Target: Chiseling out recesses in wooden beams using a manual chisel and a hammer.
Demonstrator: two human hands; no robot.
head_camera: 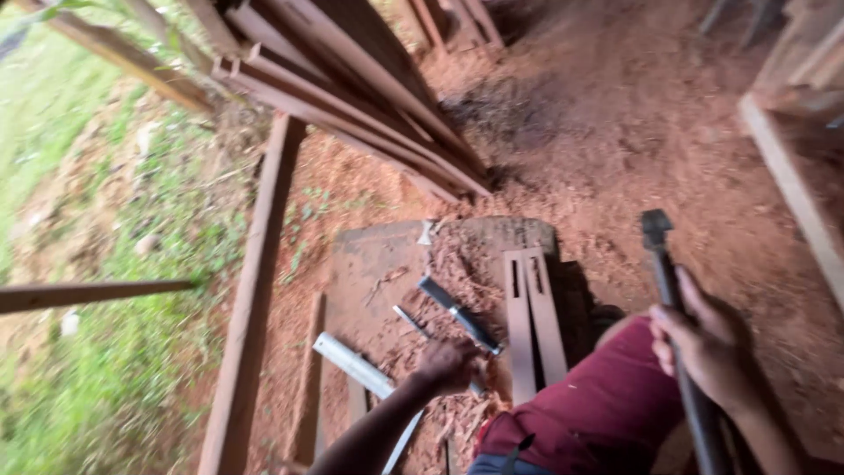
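Low on a wooden desk (378,264) strewn with shavings: two slotted boards (532,321), a dark-handled chisel (459,314). Right hand (703,347) wrapped tight around a hammer (673,308), head up. Left hand (448,365) curled down beside the chisel; grip unclear.

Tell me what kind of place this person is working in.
Probably an open-air woodworking spot. Long timber planks lean in a stack, wood shavings cover the red dirt floor, and a chisel lies near the left hand; the right hand grips a hammer.
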